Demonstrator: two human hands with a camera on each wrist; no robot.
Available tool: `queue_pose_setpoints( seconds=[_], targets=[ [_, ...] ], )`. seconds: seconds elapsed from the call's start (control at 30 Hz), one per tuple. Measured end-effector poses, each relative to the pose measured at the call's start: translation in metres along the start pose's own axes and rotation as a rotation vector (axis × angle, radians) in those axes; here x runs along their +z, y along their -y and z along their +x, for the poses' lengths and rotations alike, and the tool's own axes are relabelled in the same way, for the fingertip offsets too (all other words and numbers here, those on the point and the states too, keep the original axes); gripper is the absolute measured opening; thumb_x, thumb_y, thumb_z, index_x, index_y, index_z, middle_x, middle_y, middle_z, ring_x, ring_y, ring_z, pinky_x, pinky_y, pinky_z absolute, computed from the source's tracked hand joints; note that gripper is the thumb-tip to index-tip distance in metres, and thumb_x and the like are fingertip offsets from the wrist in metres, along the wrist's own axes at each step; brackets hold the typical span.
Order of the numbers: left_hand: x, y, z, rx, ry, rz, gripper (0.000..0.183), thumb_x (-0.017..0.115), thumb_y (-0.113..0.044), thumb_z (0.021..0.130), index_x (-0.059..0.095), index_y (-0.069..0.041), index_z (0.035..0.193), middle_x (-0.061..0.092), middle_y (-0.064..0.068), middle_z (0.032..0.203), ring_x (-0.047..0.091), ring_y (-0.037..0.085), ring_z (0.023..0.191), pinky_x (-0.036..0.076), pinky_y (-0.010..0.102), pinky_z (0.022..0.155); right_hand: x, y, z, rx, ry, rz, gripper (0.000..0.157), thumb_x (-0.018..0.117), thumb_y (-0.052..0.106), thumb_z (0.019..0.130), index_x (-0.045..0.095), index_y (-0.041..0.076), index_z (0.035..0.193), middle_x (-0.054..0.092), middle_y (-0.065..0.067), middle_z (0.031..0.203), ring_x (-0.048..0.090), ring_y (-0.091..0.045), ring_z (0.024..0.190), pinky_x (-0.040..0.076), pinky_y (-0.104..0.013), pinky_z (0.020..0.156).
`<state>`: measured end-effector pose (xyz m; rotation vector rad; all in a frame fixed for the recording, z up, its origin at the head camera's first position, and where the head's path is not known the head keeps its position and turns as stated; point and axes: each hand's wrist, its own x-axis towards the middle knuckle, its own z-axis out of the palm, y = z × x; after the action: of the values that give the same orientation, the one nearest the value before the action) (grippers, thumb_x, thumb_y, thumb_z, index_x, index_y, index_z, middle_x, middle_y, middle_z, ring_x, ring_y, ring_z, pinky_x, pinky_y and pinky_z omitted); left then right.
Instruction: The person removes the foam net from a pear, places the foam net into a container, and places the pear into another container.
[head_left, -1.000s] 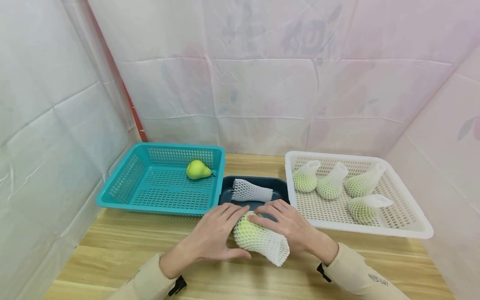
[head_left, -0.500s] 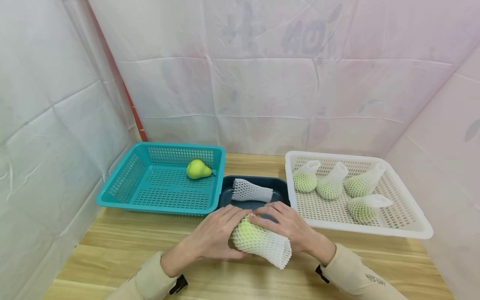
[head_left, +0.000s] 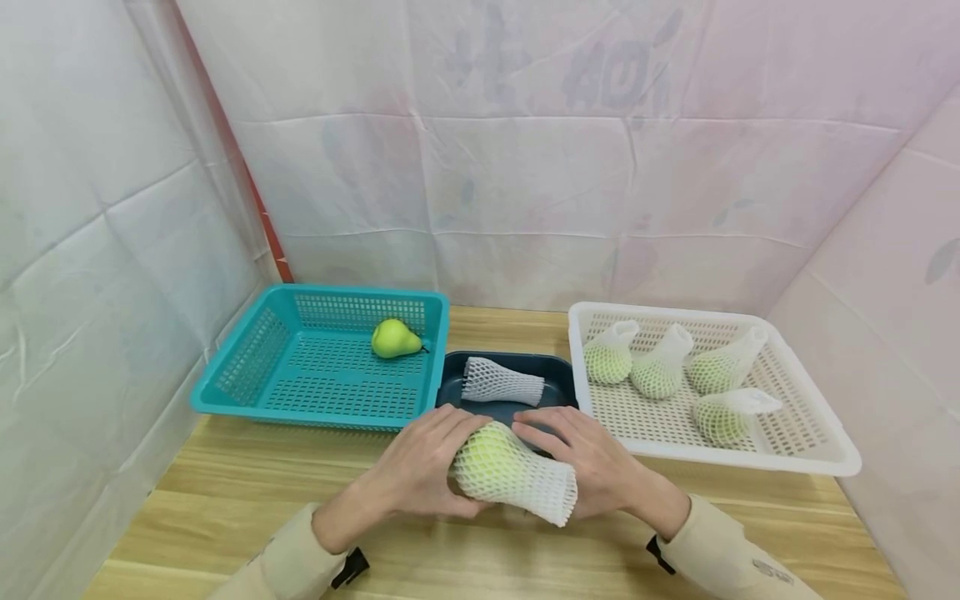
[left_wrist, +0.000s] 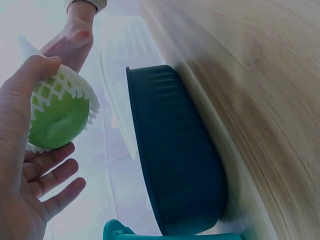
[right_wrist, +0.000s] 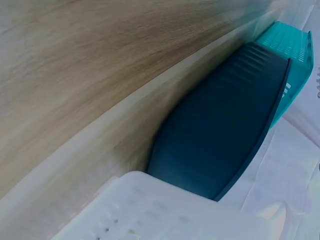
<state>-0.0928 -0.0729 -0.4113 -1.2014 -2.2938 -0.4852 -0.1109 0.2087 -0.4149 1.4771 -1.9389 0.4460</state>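
Observation:
A green pear (left_wrist: 59, 122) sits in a white foam net sleeve (head_left: 553, 492), its rounded end bare in the left wrist view. My left hand (head_left: 423, 462) holds it from the left, thumb on one side and fingers on the other. The sleeve's loose end points right, toward my right hand (head_left: 592, 458). That hand's fingers are extended beside the pear's upper right side; its thumb is largely hidden behind the sleeve, and whether it touches cannot be told. The right wrist view does not show the hand. Behind both hands lies a spare foam net sleeve (head_left: 502, 382) in a dark blue tray (head_left: 558, 367).
On the left, a teal basket (head_left: 247, 404) contains one bare pear (head_left: 395, 339). A white basket (head_left: 817, 450) on the right has several net-covered pears (head_left: 658, 371). All stand on a wooden table (head_left: 247, 475), with hanging cloth (head_left: 525, 183) behind and at the sides.
The right hand's fingers have moved off the pear's top, slightly to the right. The pear has shifted a little left and turned in the left hand.

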Motion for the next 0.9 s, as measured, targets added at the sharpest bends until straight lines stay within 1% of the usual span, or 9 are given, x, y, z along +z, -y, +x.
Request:
queue_pose_setpoints(
  seconds=[0.17, 0.27, 0.33, 0.43, 0.53, 0.63, 0.73, 0.83, 0.9],
  targets=[
    [-0.003, 0.001, -0.001, -0.016, 0.006, 0.002, 0.094, 0.094, -0.062, 0.058, 0.064, -0.011, 0.131, 0.072, -0.004, 0.115, 0.064, 0.009, 0.098, 0.057, 0.022, 0.086, -0.01, 0.005, -0.004, 0.055, 0.058, -0.006, 0.112, 0.089, 0.073, 0.063, 0.059, -0.003, 0.14, 0.065, -0.015, 0.138, 0.063, -0.024, 0.12, 0.055, -0.038, 0.093],
    [-0.003, 0.002, -0.001, -0.025, 0.004, 0.006, 0.095, 0.095, -0.061, 0.057, 0.065, -0.01, 0.131, 0.072, -0.003, 0.114, 0.063, 0.01, 0.097, 0.057, 0.023, 0.086, -0.016, 0.007, -0.005, 0.084, 0.067, 0.001, 0.119, 0.093, 0.072, 0.056, 0.059, -0.002, 0.141, 0.065, -0.015, 0.139, 0.063, -0.025, 0.12, 0.055, -0.038, 0.094],
    [-0.003, 0.002, -0.001, -0.028, 0.0, 0.018, 0.096, 0.095, -0.061, 0.056, 0.065, -0.01, 0.13, 0.072, -0.003, 0.114, 0.063, 0.01, 0.097, 0.057, 0.023, 0.086, -0.019, 0.009, -0.006, 0.1, 0.063, 0.007, 0.121, 0.093, 0.073, 0.055, 0.058, -0.002, 0.142, 0.064, -0.014, 0.139, 0.063, -0.026, 0.12, 0.054, -0.039, 0.096],
    [-0.003, 0.003, -0.002, -0.031, -0.009, 0.04, 0.097, 0.095, -0.062, 0.054, 0.065, -0.009, 0.13, 0.072, -0.002, 0.113, 0.062, 0.011, 0.096, 0.057, 0.024, 0.086, -0.023, 0.011, -0.005, 0.124, 0.05, 0.019, 0.119, 0.087, 0.078, 0.062, 0.058, -0.003, 0.143, 0.065, -0.015, 0.14, 0.063, -0.027, 0.121, 0.052, -0.039, 0.1],
    [-0.004, 0.003, -0.002, -0.034, -0.014, 0.064, 0.099, 0.095, -0.063, 0.052, 0.065, -0.009, 0.129, 0.071, -0.001, 0.113, 0.062, 0.012, 0.096, 0.058, 0.026, 0.086, -0.026, 0.014, -0.004, 0.152, 0.028, 0.025, 0.116, 0.078, 0.083, 0.069, 0.057, -0.004, 0.144, 0.066, -0.014, 0.138, 0.064, -0.026, 0.119, 0.051, -0.038, 0.101],
    [-0.005, 0.004, -0.002, -0.034, -0.014, 0.095, 0.1, 0.095, -0.064, 0.05, 0.065, -0.008, 0.128, 0.071, 0.0, 0.112, 0.062, 0.013, 0.097, 0.059, 0.028, 0.085, -0.029, 0.018, -0.001, 0.206, 0.02, 0.032, 0.115, 0.073, 0.086, 0.072, 0.058, -0.003, 0.144, 0.067, -0.011, 0.135, 0.064, -0.024, 0.116, 0.052, -0.037, 0.098],
    [-0.006, 0.004, -0.002, -0.029, -0.009, 0.14, 0.101, 0.094, -0.066, 0.05, 0.066, -0.008, 0.128, 0.071, 0.001, 0.112, 0.063, 0.015, 0.098, 0.058, 0.029, 0.085, -0.034, 0.023, 0.004, 0.308, 0.055, 0.035, 0.116, 0.078, 0.084, 0.067, 0.057, 0.003, 0.147, 0.068, -0.006, 0.134, 0.066, -0.021, 0.115, 0.057, -0.037, 0.093],
    [-0.007, 0.005, -0.001, -0.018, -0.007, 0.188, 0.1, 0.093, -0.067, 0.051, 0.066, -0.008, 0.127, 0.072, 0.001, 0.112, 0.063, 0.015, 0.098, 0.059, 0.03, 0.086, -0.039, 0.03, 0.009, 0.441, 0.128, 0.043, 0.117, 0.084, 0.081, 0.063, 0.054, 0.012, 0.152, 0.068, 0.0, 0.134, 0.067, -0.018, 0.115, 0.061, -0.038, 0.087],
    [-0.007, 0.005, 0.0, -0.008, -0.01, 0.218, 0.099, 0.092, -0.067, 0.052, 0.066, -0.008, 0.127, 0.072, 0.001, 0.112, 0.064, 0.016, 0.098, 0.059, 0.031, 0.087, -0.043, 0.034, 0.013, 0.531, 0.174, 0.049, 0.114, 0.085, 0.079, 0.064, 0.052, 0.018, 0.154, 0.069, 0.004, 0.132, 0.068, -0.016, 0.114, 0.062, -0.036, 0.083]
  ],
)
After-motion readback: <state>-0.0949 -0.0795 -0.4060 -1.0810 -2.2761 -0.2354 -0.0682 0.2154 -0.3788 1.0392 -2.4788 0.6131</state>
